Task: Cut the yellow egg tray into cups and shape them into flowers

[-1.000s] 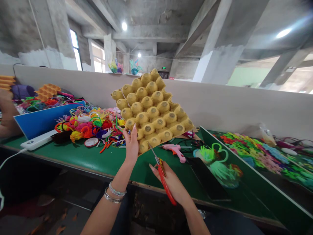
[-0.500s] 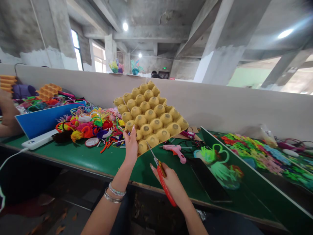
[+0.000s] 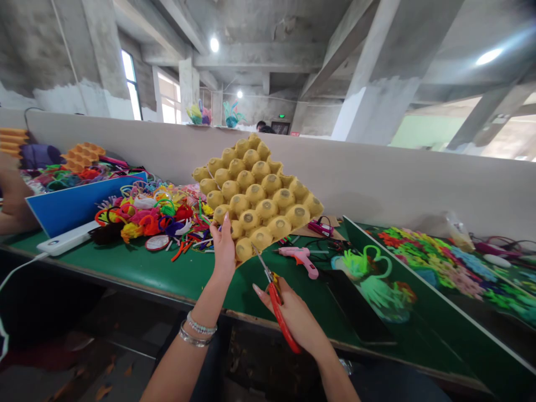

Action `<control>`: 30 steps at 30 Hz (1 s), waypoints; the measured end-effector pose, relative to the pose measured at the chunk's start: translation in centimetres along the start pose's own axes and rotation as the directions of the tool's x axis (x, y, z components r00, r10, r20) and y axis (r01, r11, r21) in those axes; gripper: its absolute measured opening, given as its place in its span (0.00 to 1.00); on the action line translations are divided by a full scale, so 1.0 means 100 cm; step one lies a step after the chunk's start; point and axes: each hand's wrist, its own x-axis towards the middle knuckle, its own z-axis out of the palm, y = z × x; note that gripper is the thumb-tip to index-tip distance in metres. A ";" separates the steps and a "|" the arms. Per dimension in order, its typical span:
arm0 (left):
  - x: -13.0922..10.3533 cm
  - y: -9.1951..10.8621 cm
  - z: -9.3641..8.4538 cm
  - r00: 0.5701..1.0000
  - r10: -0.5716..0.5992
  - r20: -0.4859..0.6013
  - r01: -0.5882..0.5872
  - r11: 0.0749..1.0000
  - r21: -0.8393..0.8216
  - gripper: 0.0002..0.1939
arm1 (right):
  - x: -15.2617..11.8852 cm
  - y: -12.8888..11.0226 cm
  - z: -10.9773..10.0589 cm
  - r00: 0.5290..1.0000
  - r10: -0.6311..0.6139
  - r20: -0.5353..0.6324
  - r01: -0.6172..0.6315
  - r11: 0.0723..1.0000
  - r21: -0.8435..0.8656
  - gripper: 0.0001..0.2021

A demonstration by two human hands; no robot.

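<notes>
A yellow egg tray (image 3: 255, 194) is held up tilted over the green table, its rounded cup bottoms facing me. My left hand (image 3: 224, 245) grips its lower left corner, thumb on the near face and the other fingers mostly behind. Red-handled scissors (image 3: 278, 310) are in my right hand (image 3: 295, 310), fingers wrapped round the handles. The blades point up at the tray's lower edge, between two cups near my left hand. Whether the blades are parted is hard to make out.
A pink glue gun (image 3: 304, 259) lies right of the tray, near a dark flat panel (image 3: 355, 307) and green fuzzy crafts (image 3: 383, 287). Colourful pipe-cleaner pieces (image 3: 154, 215) heap at left beside a blue board (image 3: 84, 204) and white power strip (image 3: 69, 239). Another person's arm (image 3: 14, 195) shows far left.
The egg tray has tipped slightly, its upper part shifting a little up and left. My right hand and the scissors have moved slightly left; the blades stay at the lower edge.
</notes>
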 end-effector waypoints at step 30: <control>-0.010 0.001 0.003 0.995 0.038 0.089 -0.039 0.999 0.002 0.19 | 0.006 0.006 0.004 0.999 -0.018 -0.039 0.022 0.996 0.091 0.17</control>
